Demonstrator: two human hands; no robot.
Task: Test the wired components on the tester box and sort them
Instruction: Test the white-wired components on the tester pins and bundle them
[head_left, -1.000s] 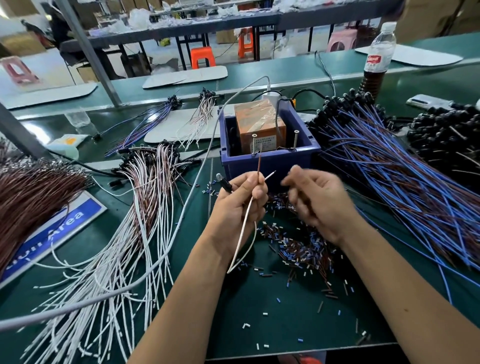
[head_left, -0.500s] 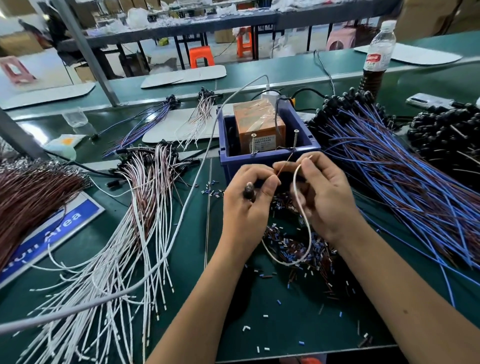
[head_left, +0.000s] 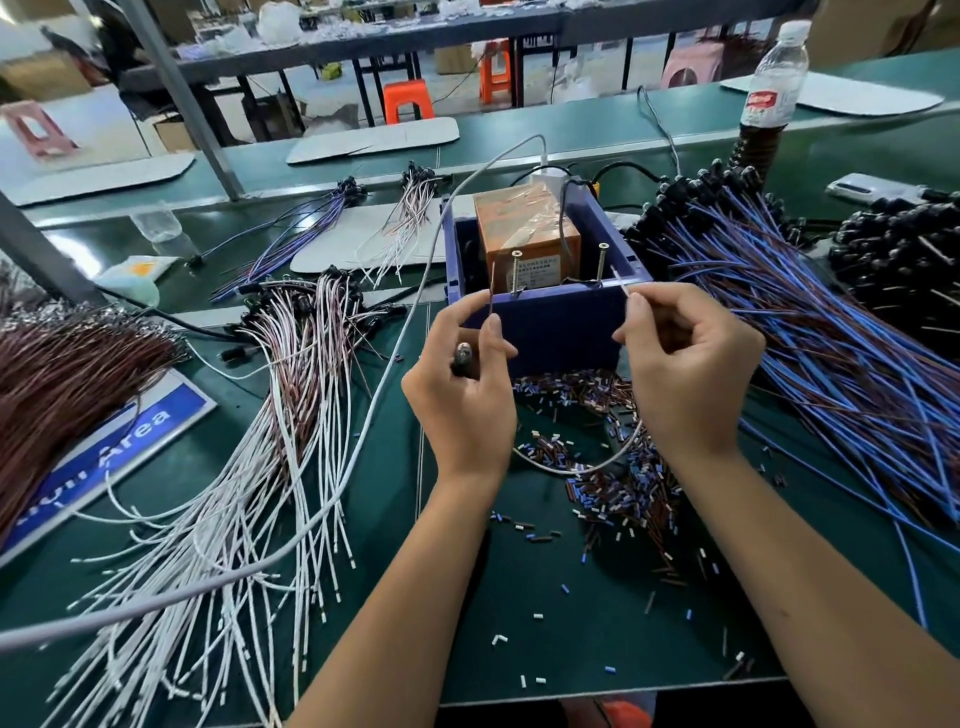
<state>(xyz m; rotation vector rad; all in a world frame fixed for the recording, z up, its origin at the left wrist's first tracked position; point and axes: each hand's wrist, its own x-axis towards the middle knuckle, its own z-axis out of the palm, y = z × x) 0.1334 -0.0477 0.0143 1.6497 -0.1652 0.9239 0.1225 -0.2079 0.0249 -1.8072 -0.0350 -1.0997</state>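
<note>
Cluttering green bench (head_left: 545, 649) — wire offcuts (head_left: 618, 499), bundles.

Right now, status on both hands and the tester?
Left hand pinches the brown lead, component body in palm. Right hand pinches the white lead. Both ends near the tester box screws, contact unclear. Nothing blocking.
</note>
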